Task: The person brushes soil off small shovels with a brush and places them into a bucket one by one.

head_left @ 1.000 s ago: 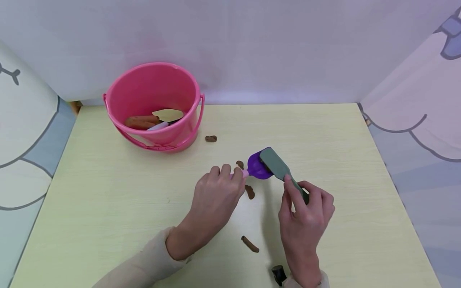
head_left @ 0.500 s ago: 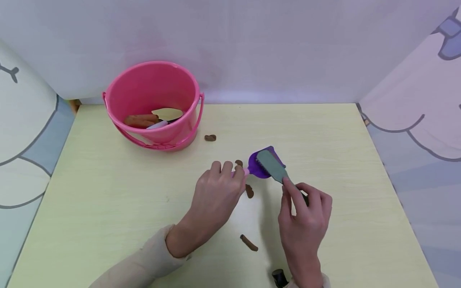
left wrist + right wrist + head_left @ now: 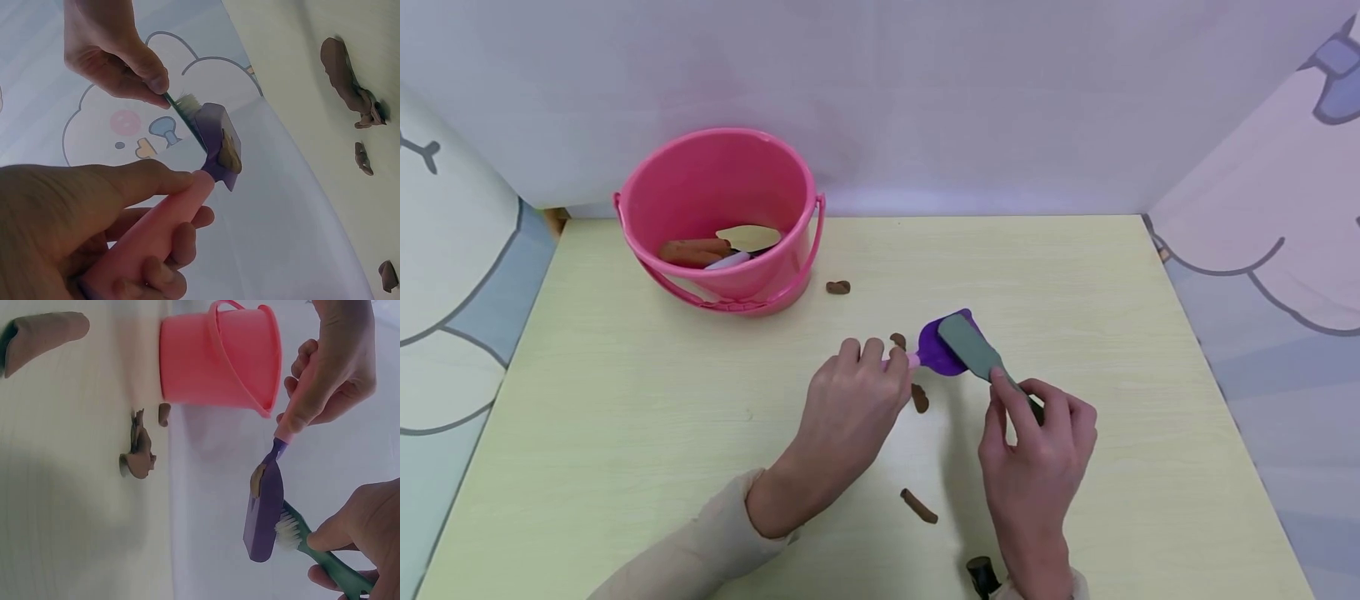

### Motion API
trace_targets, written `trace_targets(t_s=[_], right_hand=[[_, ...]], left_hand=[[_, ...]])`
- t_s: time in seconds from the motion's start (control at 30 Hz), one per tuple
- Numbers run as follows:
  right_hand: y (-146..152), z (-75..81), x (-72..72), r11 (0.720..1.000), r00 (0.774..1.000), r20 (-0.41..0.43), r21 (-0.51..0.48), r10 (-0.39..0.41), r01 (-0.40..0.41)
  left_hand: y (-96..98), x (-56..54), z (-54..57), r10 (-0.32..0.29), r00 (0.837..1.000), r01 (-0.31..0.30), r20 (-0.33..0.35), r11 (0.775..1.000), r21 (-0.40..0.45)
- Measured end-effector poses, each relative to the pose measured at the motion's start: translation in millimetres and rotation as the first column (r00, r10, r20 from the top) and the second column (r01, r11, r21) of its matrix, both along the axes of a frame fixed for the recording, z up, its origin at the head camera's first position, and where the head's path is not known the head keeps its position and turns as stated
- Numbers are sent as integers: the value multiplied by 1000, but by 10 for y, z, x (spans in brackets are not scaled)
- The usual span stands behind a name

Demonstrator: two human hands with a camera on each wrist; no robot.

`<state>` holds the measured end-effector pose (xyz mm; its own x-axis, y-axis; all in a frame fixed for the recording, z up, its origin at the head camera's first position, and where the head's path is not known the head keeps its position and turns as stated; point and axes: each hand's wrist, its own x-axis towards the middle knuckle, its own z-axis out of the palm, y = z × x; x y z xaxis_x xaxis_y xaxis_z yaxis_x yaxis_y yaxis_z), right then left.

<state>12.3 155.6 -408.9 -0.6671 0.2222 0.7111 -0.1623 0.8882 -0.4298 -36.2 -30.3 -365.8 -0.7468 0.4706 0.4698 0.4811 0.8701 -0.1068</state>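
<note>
My left hand grips the pink handle of a small toy shovel, whose purple blade is held above the table. A brown clay-like lump clings to the blade's table-facing side, close to the handle. My right hand pinches a green brush between thumb and fingers. Its pale bristles touch the blade's upper side in the right wrist view. Several brown pieces lie on the table under and around the hands, among them a thin strip and a short curved bit.
A pink bucket stands at the back left, holding brown sticks and a pale yellow piece. Beside it lies a small brown bit. A black cylindrical object shows by the right wrist. Printed cloth rises behind the table.
The brush has slid from the blade's outer edge toward the handle, then slightly back outward. The shovel's tilt has shifted a little; my left hand stays almost in place.
</note>
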Motion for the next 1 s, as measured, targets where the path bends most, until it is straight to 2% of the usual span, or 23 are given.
trace_targets(t_s=[0.23, 0.6, 0.83, 1.0], right_hand=[[21, -2, -25, 999, 999, -30, -14, -38, 37], [48, -2, -30, 997, 997, 4, -8, -71, 71], [61, 17, -32, 992, 992, -29, -36, -119, 118], [18, 33, -1, 993, 995, -7, -69, -99, 98]], left_hand=[[3, 10, -16, 2, 1000, -2, -8, 1000, 20], [-12, 23, 1, -6, 1000, 6, -7, 1000, 20], [-24, 18, -3, -5, 999, 6, -36, 999, 38], [-44, 5, -3, -4, 1000, 5, -22, 999, 32]])
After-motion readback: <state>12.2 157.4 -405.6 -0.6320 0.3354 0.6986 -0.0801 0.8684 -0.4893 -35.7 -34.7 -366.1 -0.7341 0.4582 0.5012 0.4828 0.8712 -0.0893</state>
